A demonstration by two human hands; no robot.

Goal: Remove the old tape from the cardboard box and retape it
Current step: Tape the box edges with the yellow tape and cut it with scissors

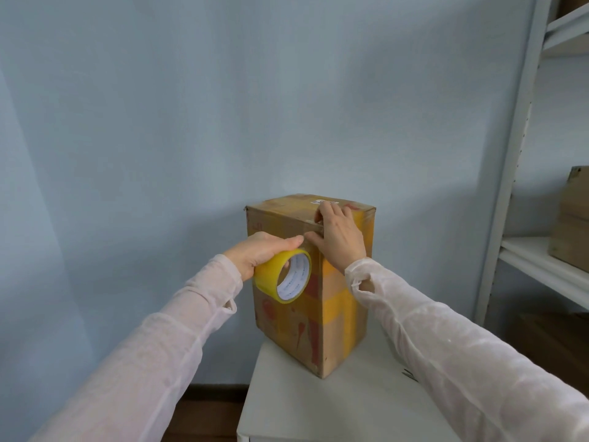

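Observation:
A tall brown cardboard box (pixel 331 317) stands upright on a white table (pixel 318 406), one corner turned towards me, with yellowish tape bands and red print on its sides. My left hand (pixel 258 252) grips a roll of yellow tape (pixel 283 275) held against the box's upper left face. My right hand (pixel 339 232) lies flat over the box's top front edge, its fingers pressing on the cardboard close to the roll. A white label shows on the box top beyond the fingers.
A pale blue wall rises directly behind the box. A white metal shelf unit (pixel 522 154) stands at the right, with another cardboard box (pixel 570 224) on its shelf. Dark wooden floor shows below the table's left edge.

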